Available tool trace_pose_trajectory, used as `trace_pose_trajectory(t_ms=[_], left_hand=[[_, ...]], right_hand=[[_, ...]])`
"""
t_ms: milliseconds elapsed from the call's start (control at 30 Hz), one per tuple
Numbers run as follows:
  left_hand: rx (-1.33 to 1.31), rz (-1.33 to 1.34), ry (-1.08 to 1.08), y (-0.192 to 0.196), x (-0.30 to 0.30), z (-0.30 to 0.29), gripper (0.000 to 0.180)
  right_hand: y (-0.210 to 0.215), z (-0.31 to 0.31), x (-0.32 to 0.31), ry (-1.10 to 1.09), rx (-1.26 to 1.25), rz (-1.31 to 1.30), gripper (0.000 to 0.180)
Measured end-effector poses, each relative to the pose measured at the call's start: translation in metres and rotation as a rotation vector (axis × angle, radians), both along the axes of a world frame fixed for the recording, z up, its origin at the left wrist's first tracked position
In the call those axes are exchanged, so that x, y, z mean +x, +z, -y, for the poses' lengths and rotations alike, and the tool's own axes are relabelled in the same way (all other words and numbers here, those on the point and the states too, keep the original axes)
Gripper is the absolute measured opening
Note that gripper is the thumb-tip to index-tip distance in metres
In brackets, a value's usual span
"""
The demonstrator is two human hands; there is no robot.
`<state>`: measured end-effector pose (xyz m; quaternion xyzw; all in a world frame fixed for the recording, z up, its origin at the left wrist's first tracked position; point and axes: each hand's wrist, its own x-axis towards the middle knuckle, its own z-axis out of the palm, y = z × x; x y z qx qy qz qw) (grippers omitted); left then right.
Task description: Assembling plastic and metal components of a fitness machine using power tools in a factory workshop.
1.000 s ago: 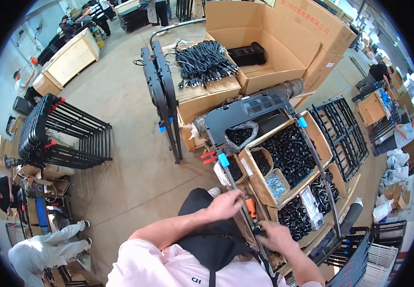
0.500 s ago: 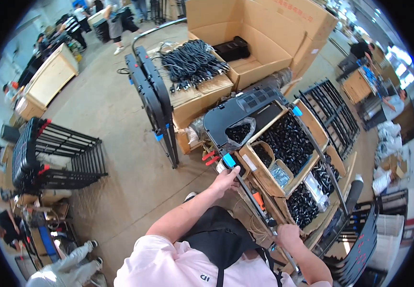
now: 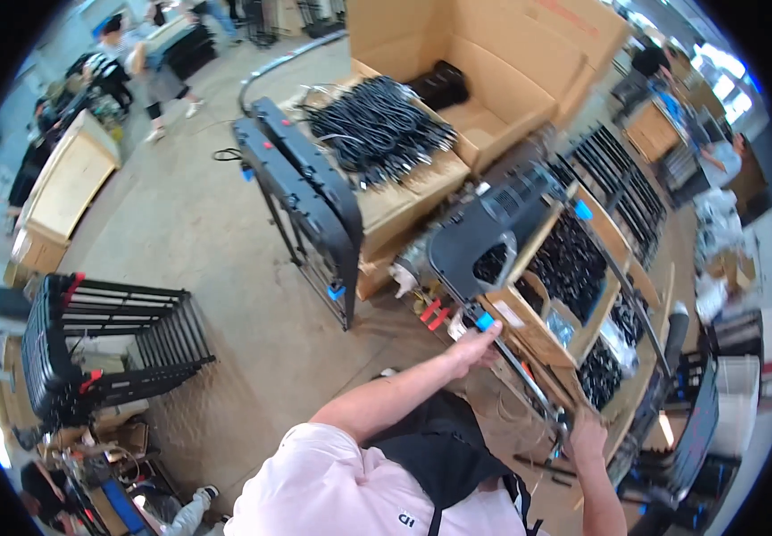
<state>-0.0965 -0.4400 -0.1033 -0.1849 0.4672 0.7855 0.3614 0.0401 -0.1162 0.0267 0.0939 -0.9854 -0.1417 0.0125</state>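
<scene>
My left hand is closed around a long metal rail, just below a blue end piece. Farther down the same rail, my right hand is closed by a dark joint; its fingertips are partly hidden. The rail belongs to a frame with a black vented panel at its far end. A second rail with a blue clip runs over open boxes. Those hold many small black parts and a bag of small metal hardware.
Two upright black frames stand ahead on the left. Bundled black cables lie on a carton beside a large open cardboard box. Stacked black frames stand at left, more racks at right. A person is at far left.
The view has swung, so the frame and boxes sit farther right. Both hands remain at the rail. A person in the far left background appears larger and has shifted left.
</scene>
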Motion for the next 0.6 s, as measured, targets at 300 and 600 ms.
trace_pose_trajectory(t_ms=[300,600], left_hand=[[0.079,0.001,0.001,-0.014,-0.008,0.020,0.065],[0.021,0.003,-0.070,0.007,-0.010,0.018,0.071]], right_hand=[[-0.002,-0.001,-0.007,-0.127,0.190,0.439,0.041],[0.000,0.009,-0.009,-0.394,0.316,0.661,0.039]])
